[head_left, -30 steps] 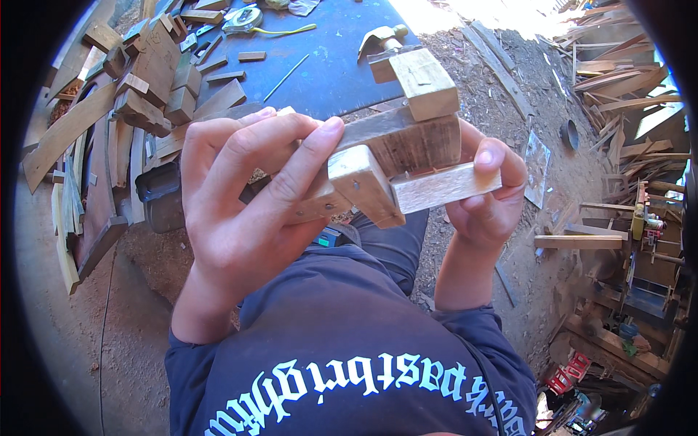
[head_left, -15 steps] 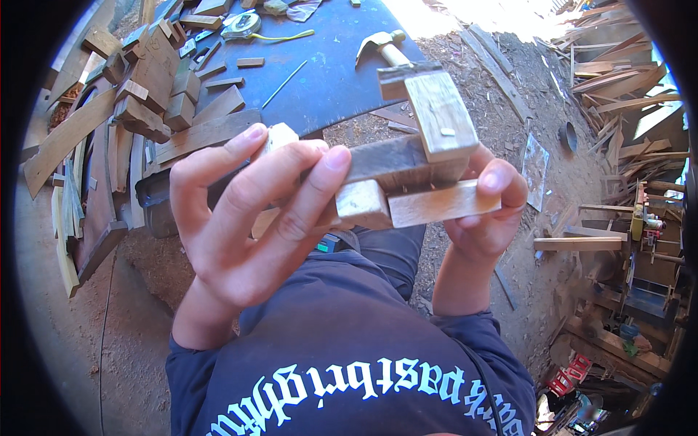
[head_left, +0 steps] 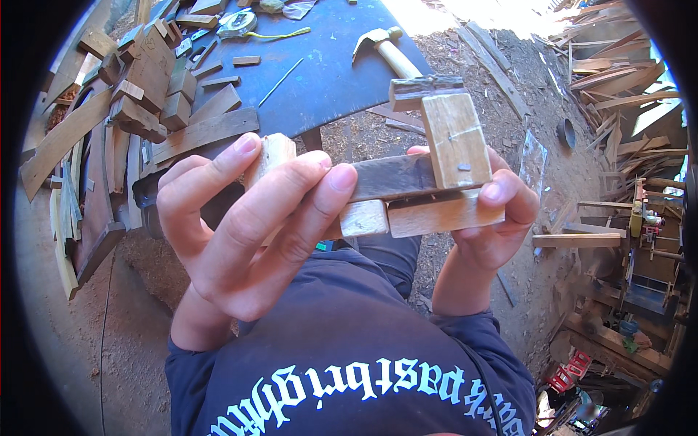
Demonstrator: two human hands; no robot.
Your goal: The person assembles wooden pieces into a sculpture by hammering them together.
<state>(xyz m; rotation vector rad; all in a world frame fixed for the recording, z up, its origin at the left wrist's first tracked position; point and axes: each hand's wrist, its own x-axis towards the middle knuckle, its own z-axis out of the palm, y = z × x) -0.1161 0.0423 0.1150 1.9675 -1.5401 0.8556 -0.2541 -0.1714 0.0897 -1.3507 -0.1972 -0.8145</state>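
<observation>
In front of my chest I hold up an assembly of wooden blocks with both hands. Its middle is a dark wooden strip (head_left: 396,176). A pale upright block (head_left: 458,138) stands at its right end, topped by a dark, rough-edged piece (head_left: 427,90). Beneath the strip lie a light block (head_left: 442,213) and a smaller one (head_left: 363,218). My left hand (head_left: 243,229) is closed around the left part, near another pale block (head_left: 273,156); its fingers cover much of that end. My right hand (head_left: 502,200) grips the right end, partly hidden behind the wood.
On a blue table (head_left: 327,80) ahead lie a claw hammer (head_left: 385,52), a tape measure (head_left: 237,25), a thin rod (head_left: 281,82) and wood offcuts. Stacked wooden pieces (head_left: 153,73) crowd the left. Scrap wood (head_left: 618,80) is heaped at the right, beyond a littered dirt floor.
The assembly has tilted and dropped slightly, with its upright block shifting right and down. Both hands keep their grip; my right hand has moved a little to the right.
</observation>
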